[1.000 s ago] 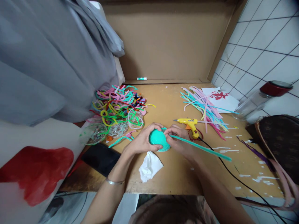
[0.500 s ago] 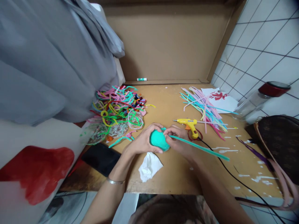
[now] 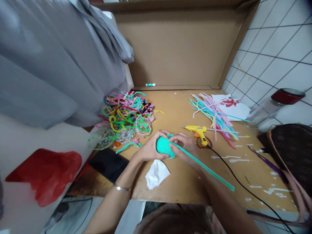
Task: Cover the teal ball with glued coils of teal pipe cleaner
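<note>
Brown wooden tabletop [image 3: 180,187], marked with whitish streaks at its right side, runs up to a tan back panel [image 3: 181,48]. Near its front middle, the left hand [image 3: 150,147] curls around a rounded turquoise piece [image 3: 162,145], thumb low and fingers over the top. The right hand [image 3: 185,144] pinches a long turquoise strip [image 3: 202,165] at the piece's right side; the strip's free end slants down over the right forearm. Just below lies a crumpled white tissue [image 3: 157,174]. A yellow glue gun [image 3: 200,131] rests just beyond the right hand, its nozzle pointing left. Farther out, a tangled heap of colourful fuzzy stems [image 3: 126,109] sits to the left, and straight stems [image 3: 212,112] lie to the right, near a clear bottle [image 3: 264,112] with a dark red lid.
</note>
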Demonstrator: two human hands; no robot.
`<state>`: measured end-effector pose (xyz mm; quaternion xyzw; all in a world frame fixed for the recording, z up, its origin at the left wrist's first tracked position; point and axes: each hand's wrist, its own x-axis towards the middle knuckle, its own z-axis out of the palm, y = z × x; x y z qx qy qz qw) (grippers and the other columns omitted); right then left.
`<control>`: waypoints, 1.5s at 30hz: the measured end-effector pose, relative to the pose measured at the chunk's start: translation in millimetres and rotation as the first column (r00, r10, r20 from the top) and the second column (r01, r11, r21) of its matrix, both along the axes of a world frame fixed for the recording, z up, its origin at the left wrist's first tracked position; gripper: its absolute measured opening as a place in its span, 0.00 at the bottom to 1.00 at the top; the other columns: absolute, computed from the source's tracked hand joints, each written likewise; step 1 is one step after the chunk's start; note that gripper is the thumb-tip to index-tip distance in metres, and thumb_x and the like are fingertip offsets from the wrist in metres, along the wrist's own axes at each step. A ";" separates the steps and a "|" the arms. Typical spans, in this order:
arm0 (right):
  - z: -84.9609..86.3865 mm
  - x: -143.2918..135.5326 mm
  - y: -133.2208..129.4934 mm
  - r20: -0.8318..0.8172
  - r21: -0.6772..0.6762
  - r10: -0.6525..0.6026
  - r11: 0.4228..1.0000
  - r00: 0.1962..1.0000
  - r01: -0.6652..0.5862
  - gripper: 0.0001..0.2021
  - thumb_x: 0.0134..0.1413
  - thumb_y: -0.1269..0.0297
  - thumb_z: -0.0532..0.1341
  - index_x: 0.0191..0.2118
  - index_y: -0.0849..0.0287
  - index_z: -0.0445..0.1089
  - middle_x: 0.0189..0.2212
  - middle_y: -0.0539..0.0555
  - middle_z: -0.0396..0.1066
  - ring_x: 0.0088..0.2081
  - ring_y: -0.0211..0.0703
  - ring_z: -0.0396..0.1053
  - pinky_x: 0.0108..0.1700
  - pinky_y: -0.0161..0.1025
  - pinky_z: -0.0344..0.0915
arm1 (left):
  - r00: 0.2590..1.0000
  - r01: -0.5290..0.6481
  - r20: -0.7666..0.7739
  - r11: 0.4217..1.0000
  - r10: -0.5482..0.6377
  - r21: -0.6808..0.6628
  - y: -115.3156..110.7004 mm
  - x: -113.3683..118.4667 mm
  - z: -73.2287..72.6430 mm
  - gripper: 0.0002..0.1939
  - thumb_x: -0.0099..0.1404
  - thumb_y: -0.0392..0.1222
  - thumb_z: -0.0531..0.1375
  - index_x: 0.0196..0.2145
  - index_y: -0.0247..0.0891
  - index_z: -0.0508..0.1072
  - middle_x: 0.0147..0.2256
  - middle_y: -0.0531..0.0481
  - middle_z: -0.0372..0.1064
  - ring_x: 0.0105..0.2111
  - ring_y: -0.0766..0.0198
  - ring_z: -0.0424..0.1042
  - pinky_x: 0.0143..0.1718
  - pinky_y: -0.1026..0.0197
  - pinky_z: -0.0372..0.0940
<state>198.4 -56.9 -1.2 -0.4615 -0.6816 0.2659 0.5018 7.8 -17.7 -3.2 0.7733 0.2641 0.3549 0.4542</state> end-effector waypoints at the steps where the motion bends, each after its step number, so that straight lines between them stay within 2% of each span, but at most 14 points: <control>1: 0.0 0.6 0.1 -0.002 -0.004 0.015 1.000 1.000 -0.015 0.05 0.48 0.65 0.63 0.33 0.55 0.75 0.27 0.50 0.66 0.27 0.36 0.64 0.28 0.33 0.64 | 1.000 0.005 0.002 1.000 -0.005 -0.009 0.6 -0.7 0.1 0.32 0.46 0.42 0.73 0.45 0.40 0.63 0.54 0.40 0.64 0.56 0.50 0.66 0.57 0.48 0.61; 5: 7.4 3.4 -0.7 -0.003 -0.058 0.085 0.995 0.996 -0.085 0.06 0.48 0.64 0.65 0.34 0.56 0.75 0.27 0.49 0.66 0.28 0.37 0.65 0.30 0.34 0.64 | 1.000 0.018 -0.014 1.000 -0.019 -0.023 2.2 -3.3 1.1 0.33 0.45 0.42 0.74 0.45 0.40 0.63 0.55 0.39 0.64 0.57 0.48 0.67 0.57 0.48 0.61; 8: 13.4 4.9 -1.6 -0.011 -0.097 0.111 0.989 0.994 -0.112 0.08 0.45 0.69 0.65 0.35 0.56 0.75 0.27 0.48 0.66 0.29 0.37 0.64 0.30 0.34 0.64 | 0.999 0.032 -0.014 0.999 -0.033 -0.035 3.0 -4.5 1.0 0.32 0.45 0.42 0.74 0.45 0.40 0.64 0.56 0.39 0.65 0.57 0.47 0.67 0.58 0.48 0.61; 13: 14.0 5.6 0.3 -0.048 -0.108 0.133 0.985 0.990 -0.137 0.14 0.43 0.70 0.63 0.40 0.57 0.75 0.27 0.48 0.67 0.28 0.36 0.65 0.31 0.34 0.65 | 0.999 0.050 -0.012 0.997 -0.050 -0.055 3.5 -6.4 1.8 0.32 0.45 0.40 0.73 0.45 0.40 0.63 0.57 0.39 0.64 0.58 0.46 0.66 0.59 0.47 0.60; 16: 10.6 8.8 5.5 -0.056 -0.095 0.013 0.995 0.998 -0.018 0.11 0.46 0.67 0.61 0.38 0.57 0.75 0.27 0.48 0.68 0.28 0.37 0.66 0.31 0.35 0.65 | 0.998 0.052 -0.022 0.996 -0.053 -0.066 3.6 -7.8 4.5 0.32 0.45 0.40 0.73 0.46 0.40 0.63 0.58 0.39 0.64 0.58 0.46 0.66 0.59 0.46 0.59; 19: 5.0 19.1 12.8 0.031 -0.011 -0.260 0.965 0.965 0.261 0.11 0.49 0.65 0.58 0.38 0.58 0.73 0.27 0.50 0.69 0.27 0.38 0.65 0.32 0.37 0.65 | 0.999 0.036 -0.017 0.997 -0.037 -0.068 4.8 -9.3 5.5 0.32 0.45 0.41 0.72 0.45 0.41 0.62 0.58 0.38 0.64 0.59 0.46 0.65 0.60 0.46 0.58; 22: -2.3 36.8 17.7 0.237 0.144 -0.506 0.863 0.830 0.485 0.13 0.54 0.62 0.55 0.41 0.60 0.72 0.32 0.55 0.71 0.32 0.44 0.67 0.38 0.41 0.65 | 1.000 0.018 0.004 0.996 -0.018 -0.082 7.1 -10.3 3.4 0.32 0.46 0.42 0.72 0.45 0.40 0.62 0.57 0.38 0.64 0.58 0.46 0.66 0.59 0.47 0.59; 24: -7.2 49.9 17.9 0.441 0.217 -0.605 0.788 0.662 0.576 0.14 0.57 0.60 0.54 0.44 0.62 0.71 0.37 0.59 0.72 0.38 0.49 0.68 0.42 0.43 0.63 | 1.000 0.016 0.024 0.995 -0.014 -0.094 8.6 -10.4 1.4 0.32 0.46 0.44 0.72 0.45 0.40 0.62 0.57 0.38 0.64 0.58 0.46 0.66 0.58 0.48 0.60; 28: -13.3 67.9 13.0 0.791 0.209 -0.538 0.686 0.293 0.696 0.20 0.62 0.53 0.53 0.43 0.67 0.70 0.38 0.67 0.72 0.40 0.54 0.69 0.38 0.43 0.60 | 0.999 0.003 0.043 0.996 0.001 -0.086 9.7 -9.6 -0.8 0.32 0.46 0.44 0.72 0.46 0.40 0.63 0.57 0.39 0.64 0.57 0.47 0.66 0.57 0.48 0.61; 31: -14.1 69.7 9.7 0.869 0.181 -0.454 0.661 0.196 0.728 0.25 0.63 0.48 0.53 0.45 0.71 0.69 0.39 0.69 0.72 0.39 0.56 0.70 0.35 0.44 0.60 | 0.999 0.008 0.051 0.996 -0.004 -0.087 10.3 -9.3 -1.4 0.32 0.46 0.45 0.72 0.46 0.40 0.62 0.56 0.39 0.64 0.58 0.46 0.65 0.58 0.46 0.60; 37: -20.4 65.0 10.3 0.887 0.169 -0.427 0.655 0.176 0.736 0.23 0.61 0.51 0.55 0.44 0.71 0.70 0.39 0.69 0.71 0.39 0.57 0.71 0.33 0.43 0.61 | 0.999 0.000 0.051 0.995 0.005 -0.100 12.6 -9.6 -3.4 0.32 0.46 0.45 0.72 0.45 0.39 0.62 0.57 0.37 0.63 0.58 0.45 0.65 0.59 0.46 0.59; 41: -26.9 70.7 10.9 0.800 0.307 -0.568 0.664 0.193 0.681 0.22 0.61 0.52 0.55 0.44 0.69 0.70 0.39 0.69 0.71 0.40 0.58 0.69 0.36 0.46 0.62 | 0.998 0.019 0.065 0.995 -0.013 -0.102 12.0 -9.6 -2.1 0.32 0.45 0.44 0.72 0.45 0.40 0.63 0.57 0.38 0.64 0.59 0.45 0.65 0.59 0.46 0.59; 43: -27.4 70.8 10.6 0.682 0.384 -0.654 0.700 0.326 0.602 0.17 0.62 0.55 0.54 0.43 0.65 0.70 0.39 0.65 0.71 0.41 0.56 0.69 0.39 0.46 0.62 | 0.997 0.032 0.073 0.995 -0.025 -0.096 11.5 -9.5 -1.3 0.32 0.45 0.43 0.72 0.45 0.40 0.63 0.57 0.39 0.65 0.58 0.46 0.66 0.59 0.47 0.59; 45: -25.6 64.3 8.6 0.521 0.448 -0.663 0.748 0.537 0.489 0.12 0.63 0.60 0.53 0.42 0.60 0.69 0.37 0.60 0.72 0.41 0.51 0.69 0.42 0.45 0.63 | 0.997 0.034 0.069 0.995 -0.027 -0.093 11.1 -9.4 -0.9 0.32 0.45 0.41 0.72 0.45 0.40 0.63 0.57 0.39 0.65 0.58 0.46 0.66 0.58 0.47 0.59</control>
